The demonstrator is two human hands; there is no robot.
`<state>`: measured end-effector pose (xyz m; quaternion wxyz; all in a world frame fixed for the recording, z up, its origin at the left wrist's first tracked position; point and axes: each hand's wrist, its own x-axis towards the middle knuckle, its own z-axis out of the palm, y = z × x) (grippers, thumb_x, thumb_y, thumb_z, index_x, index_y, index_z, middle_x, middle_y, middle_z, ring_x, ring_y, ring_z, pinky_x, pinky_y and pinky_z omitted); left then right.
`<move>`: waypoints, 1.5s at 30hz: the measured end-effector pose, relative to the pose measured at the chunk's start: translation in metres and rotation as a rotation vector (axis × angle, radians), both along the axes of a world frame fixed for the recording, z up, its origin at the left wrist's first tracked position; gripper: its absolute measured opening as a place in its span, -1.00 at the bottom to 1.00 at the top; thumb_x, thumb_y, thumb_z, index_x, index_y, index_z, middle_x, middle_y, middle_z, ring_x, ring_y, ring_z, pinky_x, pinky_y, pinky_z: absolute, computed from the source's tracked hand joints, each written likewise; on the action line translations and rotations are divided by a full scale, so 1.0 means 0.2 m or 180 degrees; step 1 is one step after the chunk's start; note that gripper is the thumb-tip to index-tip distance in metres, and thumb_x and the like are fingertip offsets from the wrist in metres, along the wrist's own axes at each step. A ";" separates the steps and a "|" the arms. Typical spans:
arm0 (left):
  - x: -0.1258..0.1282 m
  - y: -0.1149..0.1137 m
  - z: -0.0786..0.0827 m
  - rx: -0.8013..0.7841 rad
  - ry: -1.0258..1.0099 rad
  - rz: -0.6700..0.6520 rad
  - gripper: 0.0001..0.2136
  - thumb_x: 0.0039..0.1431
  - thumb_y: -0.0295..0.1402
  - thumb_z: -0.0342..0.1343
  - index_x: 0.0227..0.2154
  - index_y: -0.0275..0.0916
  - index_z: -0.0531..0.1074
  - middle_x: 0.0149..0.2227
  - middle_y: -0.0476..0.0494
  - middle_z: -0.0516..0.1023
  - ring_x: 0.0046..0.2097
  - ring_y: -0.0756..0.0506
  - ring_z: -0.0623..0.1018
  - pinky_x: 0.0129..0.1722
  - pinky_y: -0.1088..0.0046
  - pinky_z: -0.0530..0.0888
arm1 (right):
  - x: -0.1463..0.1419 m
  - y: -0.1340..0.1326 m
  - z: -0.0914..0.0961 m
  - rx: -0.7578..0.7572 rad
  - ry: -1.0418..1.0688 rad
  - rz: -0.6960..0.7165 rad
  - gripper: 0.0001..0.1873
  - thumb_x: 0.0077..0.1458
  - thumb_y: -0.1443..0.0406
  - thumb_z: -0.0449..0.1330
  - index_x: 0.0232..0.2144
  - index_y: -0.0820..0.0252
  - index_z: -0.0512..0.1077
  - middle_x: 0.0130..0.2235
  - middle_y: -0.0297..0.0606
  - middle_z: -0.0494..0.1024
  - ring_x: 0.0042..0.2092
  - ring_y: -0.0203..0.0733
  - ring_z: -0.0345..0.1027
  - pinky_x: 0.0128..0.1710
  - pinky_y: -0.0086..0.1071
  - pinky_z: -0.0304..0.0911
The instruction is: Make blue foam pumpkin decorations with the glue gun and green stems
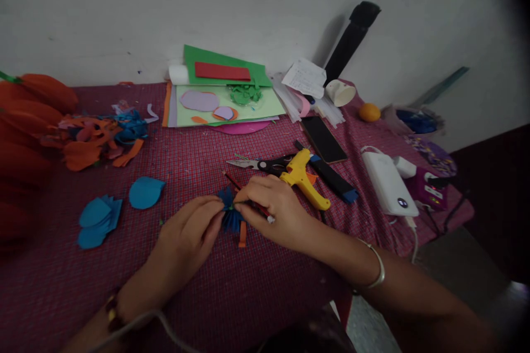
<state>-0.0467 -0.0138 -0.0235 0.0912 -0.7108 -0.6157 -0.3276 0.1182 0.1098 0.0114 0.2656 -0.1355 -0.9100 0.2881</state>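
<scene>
Both hands meet over a small dark blue fringed foam flower [230,222] with a bit of green at its middle. My left hand [192,231] pinches its left side between thumb and fingers. The fingertips of my right hand [275,209] are closed at the flower's green centre. A dark red pencil [232,180] passes under my right hand; whether the hand touches it is hidden. Close by lie an orange strip [242,235], a yellow glue gun [301,176] and black-handled scissors [260,165]. Blue petal cutouts [99,219] are stacked to the left, with a single blue petal [146,192] nearer.
Orange foam pumpkins [28,121] and scraps [93,140] fill the left. Foam sheets [232,83] lie against the wall. Rightward are a phone [323,139], a blue-black cutter [333,177], a white power bank [389,182], an orange fruit [369,112] and a paper cup [340,92].
</scene>
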 end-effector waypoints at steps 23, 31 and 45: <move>0.06 0.05 0.06 -0.0075 -0.0715 0.0022 -0.78 0.16 -0.46 0.13 -0.12 -0.17 0.43 -0.28 -0.04 0.61 -0.31 -0.05 0.56 -0.31 0.40 0.53 | -0.01 0.00 -0.02 -0.0149 0.0135 -0.0080 -0.91 0.14 0.41 0.15 -0.40 0.22 0.42 -0.47 -0.38 0.42 -0.39 -0.34 0.28 -0.33 -0.42 0.09; 0.07 0.05 0.06 -0.0245 -0.1268 0.0116 -0.59 0.15 -0.47 0.12 0.07 -0.10 0.35 -0.34 0.02 0.58 -0.27 -0.04 0.56 -0.20 0.35 0.51 | -0.01 0.00 -0.02 -0.0124 0.0011 -0.0068 -0.90 0.16 0.40 0.14 -0.39 0.22 0.43 -0.45 -0.36 0.45 -0.37 -0.32 0.32 -0.31 -0.40 0.11; 0.04 0.07 0.03 -0.0519 -0.2443 0.0269 -0.52 0.15 -0.44 0.12 0.15 -0.09 0.29 -0.39 0.03 0.53 -0.35 0.01 0.53 -0.32 0.48 0.51 | 0.02 0.02 -0.01 -0.0430 0.0364 -0.0149 -0.78 0.24 0.42 0.01 -0.16 0.22 0.43 -0.28 -0.28 0.58 -0.26 -0.28 0.42 -0.22 -0.38 0.24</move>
